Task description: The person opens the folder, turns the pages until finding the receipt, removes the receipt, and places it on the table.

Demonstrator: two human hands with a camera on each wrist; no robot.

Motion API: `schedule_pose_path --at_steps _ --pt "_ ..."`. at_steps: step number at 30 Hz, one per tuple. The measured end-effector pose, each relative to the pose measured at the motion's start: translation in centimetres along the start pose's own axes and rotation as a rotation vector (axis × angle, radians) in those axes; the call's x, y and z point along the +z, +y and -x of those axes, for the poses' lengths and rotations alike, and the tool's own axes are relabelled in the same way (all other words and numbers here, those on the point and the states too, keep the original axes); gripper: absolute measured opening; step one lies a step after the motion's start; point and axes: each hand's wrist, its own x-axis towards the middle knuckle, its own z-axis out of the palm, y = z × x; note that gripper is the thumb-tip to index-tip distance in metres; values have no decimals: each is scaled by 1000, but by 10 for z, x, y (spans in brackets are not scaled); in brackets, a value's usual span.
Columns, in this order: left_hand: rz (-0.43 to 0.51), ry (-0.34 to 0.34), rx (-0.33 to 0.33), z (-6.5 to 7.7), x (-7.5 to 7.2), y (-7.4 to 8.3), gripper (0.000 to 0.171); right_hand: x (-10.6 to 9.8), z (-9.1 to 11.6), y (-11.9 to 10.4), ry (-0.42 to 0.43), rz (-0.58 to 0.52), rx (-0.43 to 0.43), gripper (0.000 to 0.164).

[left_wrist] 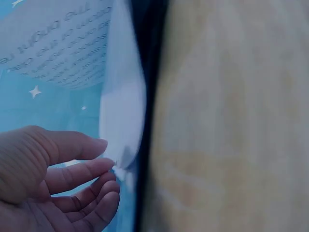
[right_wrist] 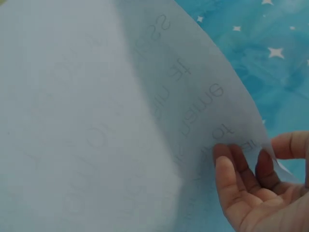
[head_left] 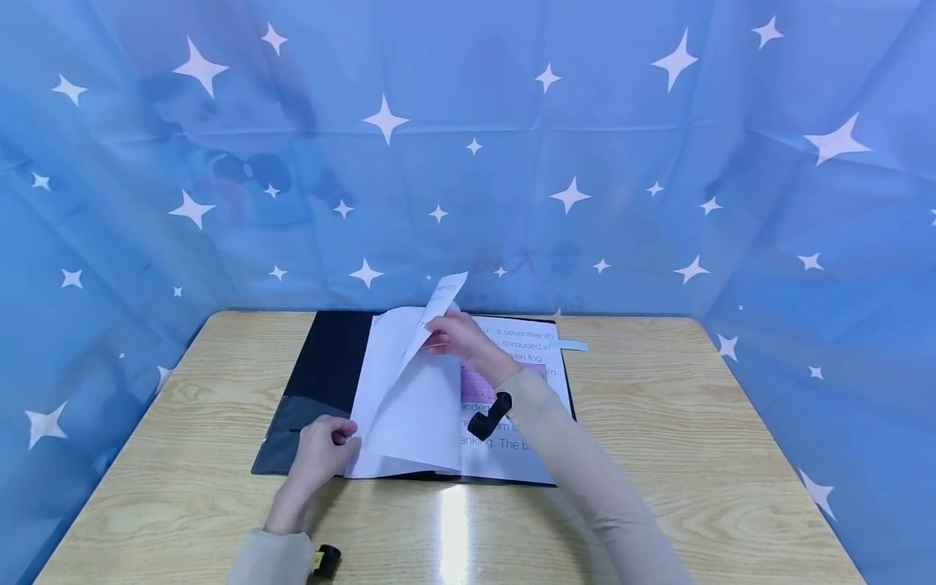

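A black folder [head_left: 338, 349] lies spread on the table, with white printed pages [head_left: 431, 422] in it. My right hand [head_left: 468, 345] pinches the edge of one page [right_wrist: 145, 96] between thumb and fingers. That page is lifted and curved, and its print shows through from behind in the right wrist view. My left hand [head_left: 322, 447] is at the lower left corner of the pages. In the left wrist view its thumb and index finger stand slightly apart, with the index fingertip [left_wrist: 108, 164] at the pages' corner; the other fingers are loosely bent.
On the right-hand page sit a purple note [head_left: 478, 388] and a light blue tab [head_left: 574, 345] that sticks out past the edge. The wooden table [head_left: 658, 422] extends around the folder. A blue curtain [head_left: 468, 179] with white stars hangs behind and at both sides.
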Motion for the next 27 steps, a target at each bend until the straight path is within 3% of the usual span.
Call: schedule_pose_path --at_steps 10,17,24,27 --pt "40 151 157 -6 -17 17 8 8 -5 3 1 6 25 33" --pt "88 157 184 -4 -25 38 7 12 -8 7 -1 25 26 33" --pt "124 148 165 1 -30 55 8 16 -12 12 -6 19 32 34" --pt "115 145 162 2 -30 58 16 18 -14 13 -8 13 36 33"
